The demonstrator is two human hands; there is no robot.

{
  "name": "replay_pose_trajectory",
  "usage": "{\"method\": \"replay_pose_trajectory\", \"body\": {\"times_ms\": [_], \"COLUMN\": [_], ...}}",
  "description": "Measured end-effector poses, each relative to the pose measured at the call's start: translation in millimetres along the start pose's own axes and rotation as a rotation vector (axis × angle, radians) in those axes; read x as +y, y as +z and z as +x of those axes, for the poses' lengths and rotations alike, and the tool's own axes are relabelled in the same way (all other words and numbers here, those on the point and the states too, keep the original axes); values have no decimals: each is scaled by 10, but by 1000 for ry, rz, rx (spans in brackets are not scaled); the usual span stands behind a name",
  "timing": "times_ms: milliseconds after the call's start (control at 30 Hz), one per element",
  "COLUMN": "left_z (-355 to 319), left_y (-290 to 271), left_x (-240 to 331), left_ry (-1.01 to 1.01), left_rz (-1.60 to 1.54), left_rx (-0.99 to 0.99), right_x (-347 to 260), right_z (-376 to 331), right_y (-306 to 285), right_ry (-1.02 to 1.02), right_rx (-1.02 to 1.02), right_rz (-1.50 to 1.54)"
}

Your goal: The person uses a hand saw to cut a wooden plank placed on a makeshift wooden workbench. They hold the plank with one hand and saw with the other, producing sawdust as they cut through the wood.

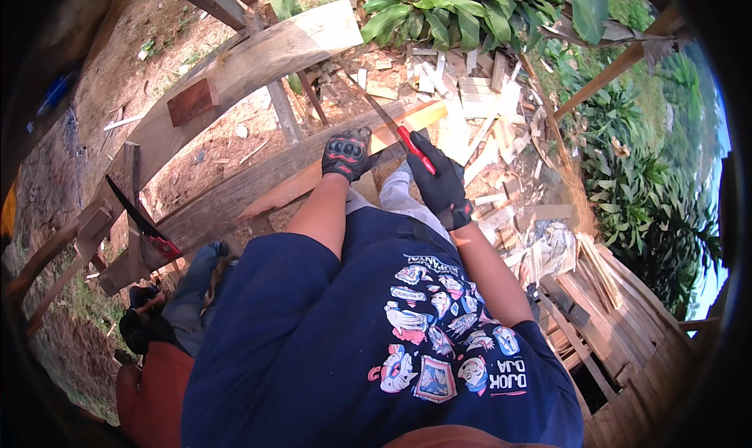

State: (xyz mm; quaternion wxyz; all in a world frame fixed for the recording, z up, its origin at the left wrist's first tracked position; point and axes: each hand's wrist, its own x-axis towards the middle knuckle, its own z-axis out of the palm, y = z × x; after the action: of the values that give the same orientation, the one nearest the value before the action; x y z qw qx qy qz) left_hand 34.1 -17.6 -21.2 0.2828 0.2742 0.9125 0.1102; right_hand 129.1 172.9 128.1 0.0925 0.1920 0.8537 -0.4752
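My right hand (439, 180), in a black glove, is closed round the red handle of a hand saw (389, 122). Its narrow blade points up and to the left, crossing over a light wooden plank (296, 183). My left hand (347, 155), in a black glove with hard knuckle guards, is curled over that plank, thumb toward the saw; its fingertips are hidden. Beside the plank runs a darker, weathered beam (211, 214).
Another red-handled saw (147, 224) is at the left, near a co-worker in a red top (155, 393). A reddish wood block (193, 102) sits on a wide board (266, 50). Offcuts (478, 95) litter the ground ahead; wooden planks (627, 346) lie at lower right. Leafy plants (627, 174) stand beyond.
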Motion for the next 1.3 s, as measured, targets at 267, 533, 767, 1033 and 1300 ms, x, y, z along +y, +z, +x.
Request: {"method": "replay_pose_trajectory", "body": {"times_ms": [267,533,767,1033,1300], "left_z": [-1,7,32,16,10], "left_y": [-84,-77,-94,149,29], "left_x": [78,105,117,-3,-2], "left_ry": [-67,-79,-89,-38,-51], "left_rz": [51,30,10,-40,-38], "left_rx": [-125,-80,-49,89,-4], "right_x": [9,-97,-352,-782,-1278], "right_z": [-369,-2054,-1964,-1641,-1449], "right_y": [-127,-1198,-1228,-1416,-1686], "right_ry": [-20,113,149,27,66], "right_rx": [-48,-3,11,-112,7], "right_rz": [-91,8,-26,-165,-220]}}
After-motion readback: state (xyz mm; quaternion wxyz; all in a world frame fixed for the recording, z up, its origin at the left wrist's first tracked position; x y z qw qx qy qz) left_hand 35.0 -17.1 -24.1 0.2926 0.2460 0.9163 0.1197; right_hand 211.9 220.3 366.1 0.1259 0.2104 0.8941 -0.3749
